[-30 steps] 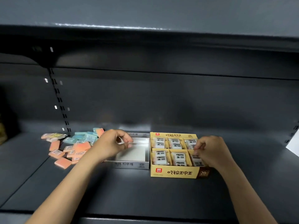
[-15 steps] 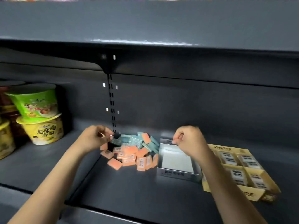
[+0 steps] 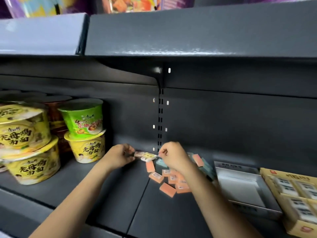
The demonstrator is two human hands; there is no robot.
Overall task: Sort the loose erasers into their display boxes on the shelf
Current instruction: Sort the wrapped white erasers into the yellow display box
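A pile of loose orange and teal erasers (image 3: 171, 179) lies on the dark shelf (image 3: 106, 194), partly hidden by my right arm. Left of the pile, a few pale yellow erasers (image 3: 145, 156) sit at the back. My left hand (image 3: 118, 156) has curled fingers at their left end. My right hand (image 3: 173, 156) pinches at their right end. Whether either hand actually holds an eraser is blurred. A silver display box (image 3: 243, 188) stands empty to the right. Beside it a yellow display box (image 3: 281, 174) holds wrapped white erasers.
Stacked instant-noodle bowls (image 3: 85, 133) in yellow and green fill the shelf's left side. A slotted upright (image 3: 160, 117) runs down the back panel behind the hands. The upper shelf (image 3: 188, 35) overhangs closely.
The view has swung left and closer. My right hand left the yellow box, passed the silver box and reached the left end of the pile. My left hand moved left to the pale erasers.
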